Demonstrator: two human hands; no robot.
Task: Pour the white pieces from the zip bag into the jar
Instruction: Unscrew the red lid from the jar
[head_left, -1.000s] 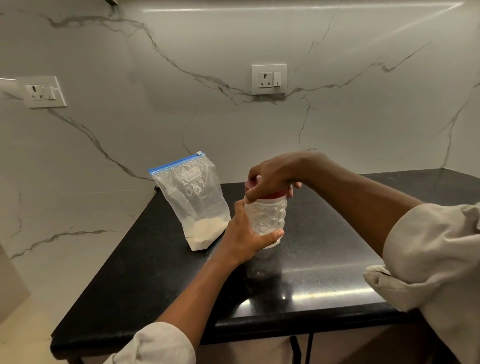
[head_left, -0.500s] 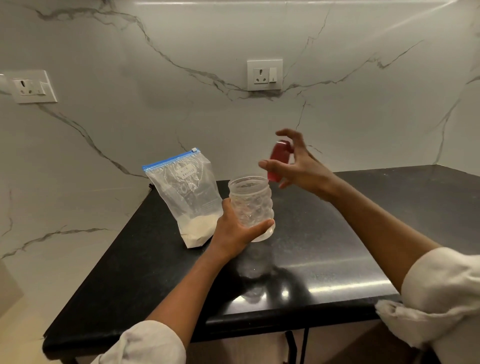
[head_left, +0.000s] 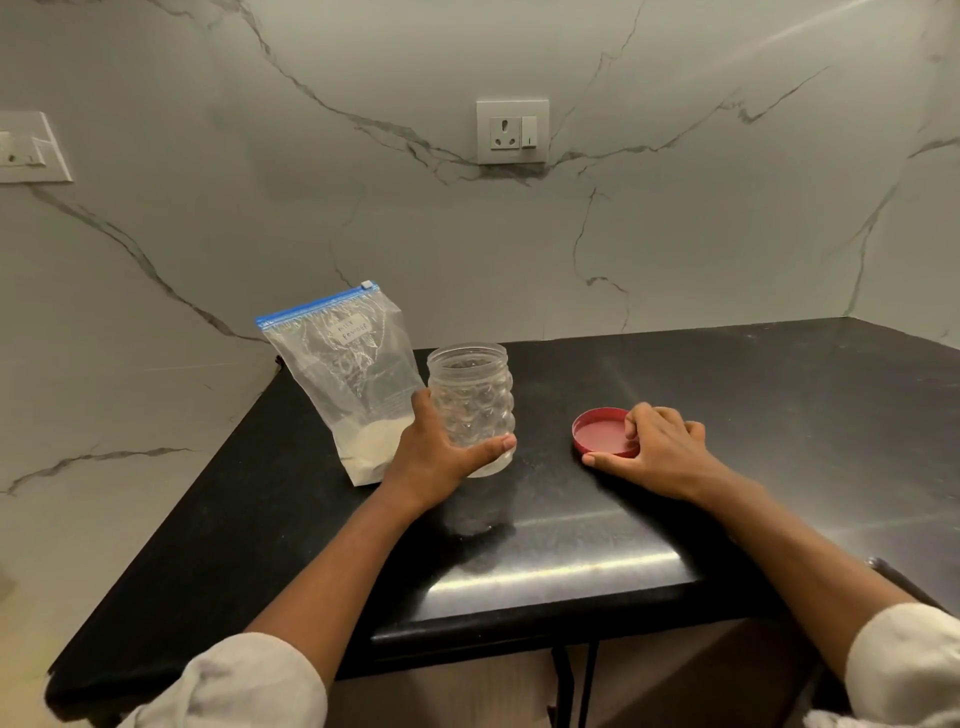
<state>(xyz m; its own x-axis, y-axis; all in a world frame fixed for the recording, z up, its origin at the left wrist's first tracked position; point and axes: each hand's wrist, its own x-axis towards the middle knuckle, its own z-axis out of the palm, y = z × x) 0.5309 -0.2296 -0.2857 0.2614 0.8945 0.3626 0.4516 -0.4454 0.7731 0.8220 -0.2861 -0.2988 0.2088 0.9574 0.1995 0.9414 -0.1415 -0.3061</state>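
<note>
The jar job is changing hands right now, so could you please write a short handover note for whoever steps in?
Left hand grips the open, empty jar, upright on the counter.
Right hand rests on the red lid, lying upside down right of the jar.
Zip bag stands left of the jar, zipper closed, white pieces at its bottom.
Done: lid off.
Left: open the bag, pour.
</note>
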